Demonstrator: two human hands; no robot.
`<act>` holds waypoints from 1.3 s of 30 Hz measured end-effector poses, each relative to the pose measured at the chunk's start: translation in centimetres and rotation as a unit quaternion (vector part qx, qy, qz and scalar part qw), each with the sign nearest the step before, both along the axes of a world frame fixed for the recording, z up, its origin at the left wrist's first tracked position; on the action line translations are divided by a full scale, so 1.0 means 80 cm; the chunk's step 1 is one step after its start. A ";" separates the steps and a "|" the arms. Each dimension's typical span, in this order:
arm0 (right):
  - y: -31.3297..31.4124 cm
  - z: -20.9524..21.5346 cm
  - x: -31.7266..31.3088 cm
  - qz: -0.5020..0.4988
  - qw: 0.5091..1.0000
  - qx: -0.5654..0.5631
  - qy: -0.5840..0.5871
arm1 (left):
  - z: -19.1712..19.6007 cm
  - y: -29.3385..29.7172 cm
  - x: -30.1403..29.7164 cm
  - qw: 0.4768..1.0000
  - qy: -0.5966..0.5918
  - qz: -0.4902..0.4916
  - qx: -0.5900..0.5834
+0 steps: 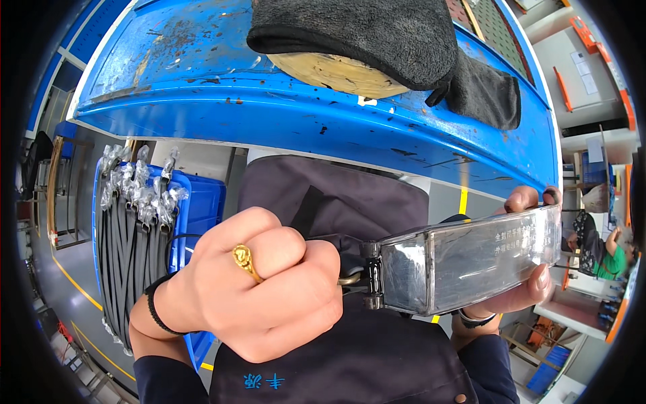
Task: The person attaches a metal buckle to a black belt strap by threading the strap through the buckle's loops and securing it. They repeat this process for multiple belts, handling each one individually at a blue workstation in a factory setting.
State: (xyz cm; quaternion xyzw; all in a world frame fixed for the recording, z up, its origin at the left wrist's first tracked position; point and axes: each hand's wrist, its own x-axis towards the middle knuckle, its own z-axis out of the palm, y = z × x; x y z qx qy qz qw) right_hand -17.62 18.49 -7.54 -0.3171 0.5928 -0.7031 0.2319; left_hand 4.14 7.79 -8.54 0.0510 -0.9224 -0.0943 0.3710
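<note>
My left hand (262,289) is closed in a fist, with a gold ring on one finger and a dark band at the wrist. What it grips is mostly hidden; a curved brass-coloured metal piece (349,279) shows beside its fingers. To the right, a long clear plastic case (484,259) with angled sides and pale print lies across in front of my apron. A black hinge-like fitting (374,275) sits at the case's left end, close to my left knuckles. My right hand (535,279) clasps the far right end, thumb below and fingertips over the top edge.
Before me stands a worn blue workbench (182,101). A round pale block (336,74) on it is covered by a dark cloth (356,34). Many dark belts (134,262) with plastic-wrapped buckles hang over a blue bin (202,202) at left. Another person (599,252) is at far right.
</note>
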 end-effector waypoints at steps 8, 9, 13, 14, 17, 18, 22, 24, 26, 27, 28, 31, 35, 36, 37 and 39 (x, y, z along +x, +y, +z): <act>0.002 -0.002 -0.005 0.008 1.000 0.004 0.007 | -0.008 0.000 -0.010 0.997 0.068 0.021 -0.001; 0.003 -0.002 -0.006 0.005 1.000 0.001 0.019 | -0.006 0.000 -0.010 0.998 0.066 0.018 0.002; 0.005 -0.006 -0.012 -0.018 0.999 -0.029 0.019 | -0.003 -0.003 0.002 1.000 0.006 0.008 0.011; 0.005 -0.007 -0.014 -0.026 0.999 -0.040 0.006 | -0.004 -0.002 0.004 1.000 0.007 0.011 0.018; 0.014 -0.011 -0.039 0.070 0.979 -0.166 -0.093 | -0.008 -0.004 0.011 0.999 0.010 0.021 0.038; 0.013 -0.007 -0.044 0.067 0.974 -0.188 -0.105 | -0.008 -0.005 0.013 0.999 0.013 0.021 0.042; -0.004 0.014 -0.065 0.161 0.932 -0.296 -0.136 | -0.008 -0.008 0.015 0.998 0.014 0.017 0.054; -0.021 0.020 -0.085 0.259 0.915 -0.300 -0.079 | -0.009 -0.008 0.018 0.998 0.016 0.023 0.053; -0.065 0.030 -0.071 0.036 0.982 -0.182 0.032 | -0.012 -0.008 0.020 0.998 0.015 0.031 0.047; -0.080 0.030 -0.083 0.119 0.976 -0.184 0.014 | -0.012 -0.011 0.019 0.998 0.024 0.022 0.044; -0.098 0.028 -0.097 0.204 0.961 -0.185 -0.008 | -0.013 -0.010 0.021 0.998 0.012 0.036 0.048; -0.157 0.039 -0.097 0.261 0.955 -0.105 -0.095 | -0.021 -0.006 0.028 0.997 -0.004 0.049 0.059; -0.170 0.044 -0.069 0.257 0.964 -0.007 0.073 | -0.030 0.001 0.029 0.995 -0.018 0.050 0.085; -0.169 0.044 -0.072 0.255 0.961 0.010 0.109 | -0.033 0.002 0.028 0.995 -0.017 0.046 0.089; -0.168 0.044 -0.078 0.253 0.956 0.028 0.146 | -0.035 0.002 0.027 0.995 -0.015 0.041 0.093; -0.163 0.028 -0.112 0.191 0.953 0.071 0.224 | -0.039 0.001 0.022 0.995 -0.012 0.037 0.093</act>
